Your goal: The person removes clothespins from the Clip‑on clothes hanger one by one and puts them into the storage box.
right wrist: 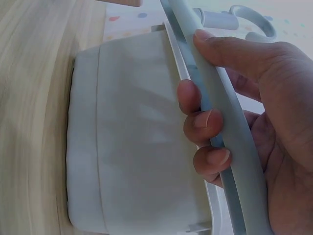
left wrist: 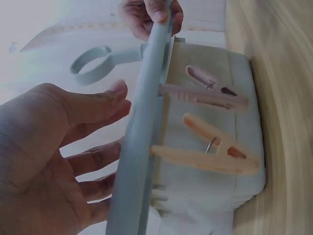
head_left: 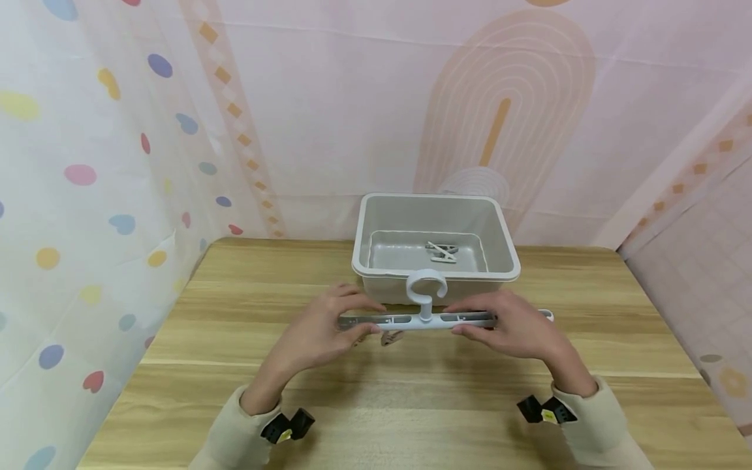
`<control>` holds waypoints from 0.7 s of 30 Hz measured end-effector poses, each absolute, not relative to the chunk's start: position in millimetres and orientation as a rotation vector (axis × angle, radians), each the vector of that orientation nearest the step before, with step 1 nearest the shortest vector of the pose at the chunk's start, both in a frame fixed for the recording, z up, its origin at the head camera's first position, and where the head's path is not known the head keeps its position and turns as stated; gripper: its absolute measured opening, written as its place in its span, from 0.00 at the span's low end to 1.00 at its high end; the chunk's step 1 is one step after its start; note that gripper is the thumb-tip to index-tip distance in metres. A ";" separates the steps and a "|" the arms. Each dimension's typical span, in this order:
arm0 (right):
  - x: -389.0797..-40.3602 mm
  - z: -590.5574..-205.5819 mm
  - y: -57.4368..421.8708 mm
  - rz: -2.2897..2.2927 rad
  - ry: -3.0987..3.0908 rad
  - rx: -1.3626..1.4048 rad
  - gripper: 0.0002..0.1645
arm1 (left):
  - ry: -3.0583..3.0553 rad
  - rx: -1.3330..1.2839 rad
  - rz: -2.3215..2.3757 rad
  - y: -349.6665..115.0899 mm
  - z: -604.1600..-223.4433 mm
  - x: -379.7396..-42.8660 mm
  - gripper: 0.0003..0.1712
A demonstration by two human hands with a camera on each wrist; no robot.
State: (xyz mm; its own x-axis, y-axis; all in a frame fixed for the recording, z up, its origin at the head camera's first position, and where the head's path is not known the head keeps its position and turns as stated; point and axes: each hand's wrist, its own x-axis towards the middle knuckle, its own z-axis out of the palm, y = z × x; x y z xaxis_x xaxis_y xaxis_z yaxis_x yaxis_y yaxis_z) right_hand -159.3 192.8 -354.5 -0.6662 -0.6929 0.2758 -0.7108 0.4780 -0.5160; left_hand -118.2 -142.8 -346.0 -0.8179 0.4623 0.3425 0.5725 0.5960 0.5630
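Note:
A pale blue-grey clip hanger [head_left: 427, 320], with a curved hook [head_left: 424, 277] standing up from its middle, is held level above the table in front of the bin. My right hand [head_left: 511, 321] grips the bar right of the hook; the right wrist view shows its thumb and fingers [right wrist: 205, 125] curled around it. Around the left part of the bar, my left hand [head_left: 320, 329] has its fingers loosely extended, not closed on it. Below that part hang a pink clothespin [left wrist: 210, 93] and a peach clothespin [left wrist: 210, 152], side by side.
A light grey plastic bin [head_left: 508, 266] stands behind the hanger, with several grey and white clothespins [head_left: 442, 252] on its floor. The wooden table [head_left: 405, 405] extends toward me and to both sides. Patterned cloth [head_left: 329, 130] hangs behind and at the left.

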 end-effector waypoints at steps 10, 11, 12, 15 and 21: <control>-159.4 -347.0 204.4 0.958 -2.710 1.242 0.16 | -2.635 -0.780 -1.179 -163.4 -348.2 -120.3 0.21; -159.5 -346.3 205.9 0.957 -2.715 1.235 0.16 | -2.635 -0.768 -1.213 -165.5 -348.7 -120.5 0.21; -159.9 -345.7 207.3 0.963 -2.718 1.233 0.16 | -2.634 -0.752 -1.245 -168.0 -350.0 -120.7 0.22; -160.2 -345.0 211.4 0.981 -2.714 1.234 0.16 | -2.635 -0.710 -1.344 -175.3 -355.8 -120.4 0.23; -160.7 -346.2 220.1 1.017 -2.685 1.235 0.14 | -2.667 -0.628 -1.473 -185.4 -366.9 -119.3 0.27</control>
State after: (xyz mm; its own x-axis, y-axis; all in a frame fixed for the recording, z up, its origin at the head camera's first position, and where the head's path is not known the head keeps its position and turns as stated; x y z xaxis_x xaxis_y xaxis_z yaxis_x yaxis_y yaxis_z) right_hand -160.7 220.1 -346.2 -0.6875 -0.6736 0.2712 -0.6842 0.4757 -0.5528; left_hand -119.3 -185.4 -366.9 -0.9181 0.3311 0.2178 0.3607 0.4703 0.8054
